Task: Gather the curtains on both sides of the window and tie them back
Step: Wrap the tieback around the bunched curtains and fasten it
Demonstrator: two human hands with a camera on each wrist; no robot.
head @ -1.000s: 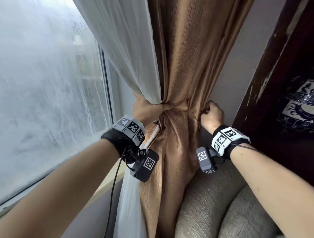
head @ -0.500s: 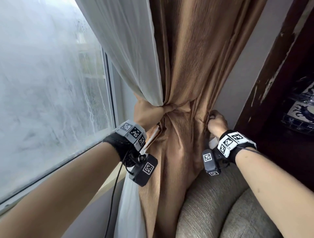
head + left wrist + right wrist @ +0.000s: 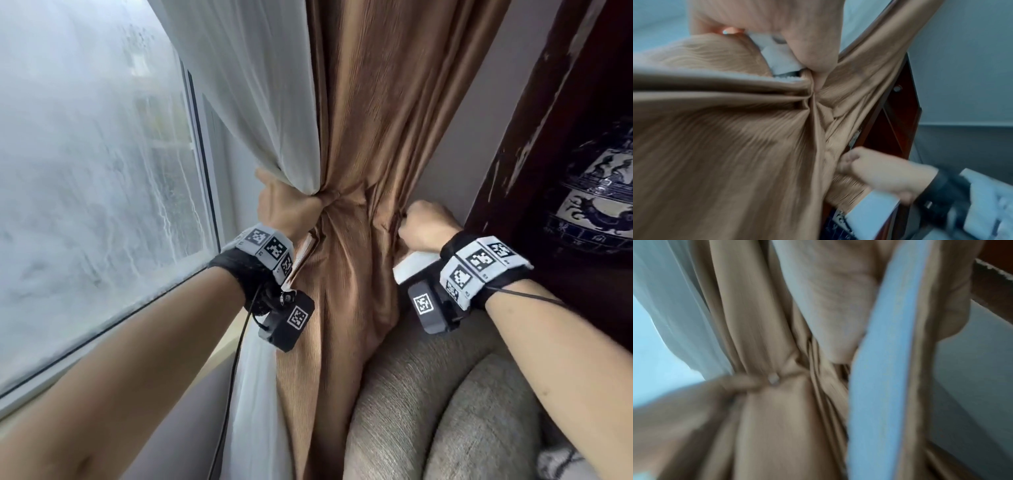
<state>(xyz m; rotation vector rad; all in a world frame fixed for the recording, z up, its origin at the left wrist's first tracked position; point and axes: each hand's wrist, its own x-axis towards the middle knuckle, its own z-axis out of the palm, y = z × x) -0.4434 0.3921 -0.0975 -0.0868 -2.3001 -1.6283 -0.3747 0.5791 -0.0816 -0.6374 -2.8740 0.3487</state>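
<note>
Hands cinching the brown curtain (image 3: pixel 356 130) beside the window (image 3: pixel 96 178).

Left hand (image 3: pixel 284 209) grips the brown curtain at its pinched waist, fingers curled round the gathered folds, with the white sheer curtain (image 3: pixel 260 89) tucked against the same bunch on the window side. Right hand (image 3: pixel 428 226), on the side of the curtain away from the window, has its fingers clamped in a fist on the curtain's far edge, where a pale lining strip (image 3: pixel 885 353) shows. A grey upholstered armchair (image 3: pixel 445 404) sits below the curtain, and a dark wooden cabinet (image 3: pixel 561 113) stands beyond the right hand.
</note>
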